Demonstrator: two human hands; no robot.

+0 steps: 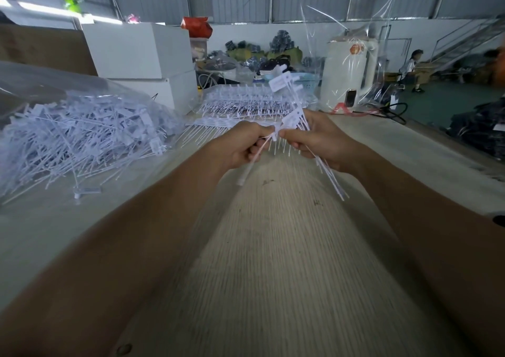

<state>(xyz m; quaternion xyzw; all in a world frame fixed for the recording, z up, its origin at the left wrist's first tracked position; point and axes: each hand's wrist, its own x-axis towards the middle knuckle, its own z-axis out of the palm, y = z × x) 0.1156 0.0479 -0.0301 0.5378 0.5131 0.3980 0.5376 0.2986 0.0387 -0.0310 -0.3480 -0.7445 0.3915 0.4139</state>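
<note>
Thin white plastic tie (246, 173), stiff, with a small block at its lower end, held above mid-table. The left hand (240, 146) pinches it in curled fingers. The right hand (319, 140), just beside, has its fingers closed round a bundle of ties (332, 181) that fans downward.

Table (273, 261): pale wood grain, matte, scuffed.

Left: loose heap of ties (82, 138) on clear film.

Behind: comb-like strips (246, 102), stacked; white boxes (136, 50).

Room: large hall, corrugated metal walls.

White boxes (136, 47) stacked at the back of a pale wood-grain table (273, 247); a red bag (196, 27) behind them; a cream appliance (348, 69) at right; a seated person (410, 69) beyond.
</note>
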